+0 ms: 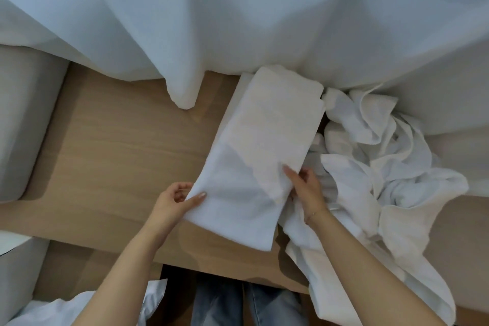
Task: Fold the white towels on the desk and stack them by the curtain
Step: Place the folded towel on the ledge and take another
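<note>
A long, folded white towel (262, 148) lies on the wooden desk (119, 156), its far end up against the curtain (238, 21). My left hand (174, 200) pinches the towel's near left edge, thumb on top. At the near right edge my right hand (304, 188) grips the towel, fingers curled under the fold. A heap of crumpled white towels (383, 167) sits just to the right, partly hanging over the desk's front edge.
A pale upholstered seat (23, 119) stands at the left of the desk. More white cloth (58, 309) lies low at the bottom left. My jeans-clad legs (248, 304) show below the desk's front edge. Bare desk surface spreads to the left of the towel.
</note>
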`<move>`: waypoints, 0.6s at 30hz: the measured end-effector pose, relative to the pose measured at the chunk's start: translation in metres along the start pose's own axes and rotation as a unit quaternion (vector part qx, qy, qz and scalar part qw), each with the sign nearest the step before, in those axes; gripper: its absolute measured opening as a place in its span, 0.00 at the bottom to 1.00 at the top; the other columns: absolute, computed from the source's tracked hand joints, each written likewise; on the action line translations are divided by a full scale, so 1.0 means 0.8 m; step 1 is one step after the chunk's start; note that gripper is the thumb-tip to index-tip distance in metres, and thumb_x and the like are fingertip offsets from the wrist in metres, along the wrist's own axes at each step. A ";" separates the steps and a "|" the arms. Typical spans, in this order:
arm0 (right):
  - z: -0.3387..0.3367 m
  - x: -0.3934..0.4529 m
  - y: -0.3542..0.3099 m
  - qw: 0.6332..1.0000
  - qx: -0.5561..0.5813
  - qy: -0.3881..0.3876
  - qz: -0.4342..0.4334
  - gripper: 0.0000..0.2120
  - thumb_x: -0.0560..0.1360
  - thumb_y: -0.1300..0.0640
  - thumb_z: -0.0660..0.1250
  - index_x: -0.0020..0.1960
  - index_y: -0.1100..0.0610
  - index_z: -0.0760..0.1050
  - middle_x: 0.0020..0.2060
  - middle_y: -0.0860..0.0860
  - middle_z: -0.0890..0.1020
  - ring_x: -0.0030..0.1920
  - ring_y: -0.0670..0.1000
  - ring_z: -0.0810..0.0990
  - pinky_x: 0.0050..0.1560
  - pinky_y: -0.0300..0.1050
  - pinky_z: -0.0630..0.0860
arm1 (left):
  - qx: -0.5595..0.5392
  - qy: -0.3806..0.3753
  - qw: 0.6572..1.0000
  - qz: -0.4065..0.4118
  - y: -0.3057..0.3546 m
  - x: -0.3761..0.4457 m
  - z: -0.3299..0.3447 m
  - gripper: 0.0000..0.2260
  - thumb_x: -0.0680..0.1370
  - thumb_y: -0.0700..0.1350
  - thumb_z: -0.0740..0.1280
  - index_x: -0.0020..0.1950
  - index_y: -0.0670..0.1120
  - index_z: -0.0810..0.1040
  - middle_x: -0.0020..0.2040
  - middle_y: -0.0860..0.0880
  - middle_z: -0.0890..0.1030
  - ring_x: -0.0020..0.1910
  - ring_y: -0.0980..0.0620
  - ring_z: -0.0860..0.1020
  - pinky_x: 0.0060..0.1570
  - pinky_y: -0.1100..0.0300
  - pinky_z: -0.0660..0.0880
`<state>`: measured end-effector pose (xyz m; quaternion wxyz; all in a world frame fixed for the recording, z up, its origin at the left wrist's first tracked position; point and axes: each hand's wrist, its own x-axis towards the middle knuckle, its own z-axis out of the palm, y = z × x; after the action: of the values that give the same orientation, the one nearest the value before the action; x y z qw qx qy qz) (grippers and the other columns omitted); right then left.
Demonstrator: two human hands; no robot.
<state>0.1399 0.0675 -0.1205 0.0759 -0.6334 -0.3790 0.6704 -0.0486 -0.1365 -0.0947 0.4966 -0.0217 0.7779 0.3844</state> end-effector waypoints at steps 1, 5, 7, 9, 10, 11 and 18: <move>0.003 0.007 -0.012 0.999 0.043 0.005 -0.004 0.18 0.74 0.53 0.72 0.60 0.56 0.72 0.53 0.51 0.81 0.51 0.49 0.81 0.50 0.43 0.79 | 0.000 0.008 1.000 0.020 0.000 0.000 0.002 0.16 0.73 0.46 0.74 0.59 0.46 0.77 0.52 0.49 0.83 0.50 0.54 0.81 0.38 0.71 0.73; 0.019 0.051 -0.062 0.992 0.122 0.020 -0.035 0.29 0.67 0.53 0.78 0.64 0.58 0.71 0.56 0.52 0.82 0.55 0.53 0.81 0.58 0.51 0.79 | 0.004 0.011 0.997 0.081 0.016 0.008 0.021 0.15 0.77 0.49 0.71 0.62 0.49 0.76 0.55 0.55 0.81 0.55 0.57 0.79 0.45 0.69 0.72; 0.023 0.069 -0.080 0.989 0.125 0.052 -0.054 0.33 0.67 0.57 0.79 0.67 0.59 0.68 0.58 0.53 0.80 0.56 0.53 0.81 0.60 0.54 0.77 | 0.021 0.012 0.993 0.113 0.026 0.013 0.034 0.10 0.79 0.47 0.69 0.59 0.50 0.77 0.52 0.56 0.82 0.53 0.58 0.80 0.45 0.69 0.73; 0.021 0.079 -0.091 0.987 0.130 0.059 -0.072 0.31 0.68 0.60 0.78 0.67 0.60 0.70 0.58 0.54 0.81 0.56 0.54 0.81 0.60 0.55 0.77 | 0.045 0.041 0.984 0.166 0.031 0.017 0.043 0.07 0.79 0.45 0.68 0.57 0.49 0.79 0.50 0.55 0.82 0.50 0.57 0.80 0.46 0.67 0.73; 0.018 0.080 -0.096 0.985 0.133 0.062 -0.086 0.28 0.69 0.60 0.77 0.66 0.60 0.72 0.57 0.53 0.82 0.56 0.53 0.82 0.60 0.53 0.78 | 0.047 0.055 0.979 0.189 0.033 0.016 0.046 0.08 0.79 0.45 0.68 0.57 0.49 0.79 0.50 0.55 0.83 0.49 0.58 0.80 0.47 0.66 0.73; 0.014 0.082 -0.099 0.983 0.130 0.069 -0.105 0.24 0.70 0.61 0.76 0.64 0.59 0.74 0.56 0.52 0.82 0.55 0.52 0.82 0.58 0.50 0.78 | 0.043 0.066 0.976 0.204 0.035 0.014 0.049 0.08 0.79 0.45 0.68 0.58 0.49 0.79 0.50 0.56 0.83 0.50 0.59 0.80 0.48 0.66 0.73; 0.012 0.114 -0.092 0.978 0.133 0.116 -0.109 0.24 0.72 0.65 0.73 0.66 0.62 0.71 0.55 0.52 0.82 0.55 0.51 0.82 0.59 0.49 0.79 | 0.089 0.076 0.980 0.163 0.035 0.042 0.060 0.08 0.80 0.47 0.66 0.59 0.49 0.77 0.51 0.56 0.79 0.51 0.59 0.77 0.47 0.70 0.72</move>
<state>0.0865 0.1680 -0.1492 0.2757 -0.6462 -0.3421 0.6240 -0.0405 -0.0754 -0.1155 0.3665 0.1201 0.8379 0.3864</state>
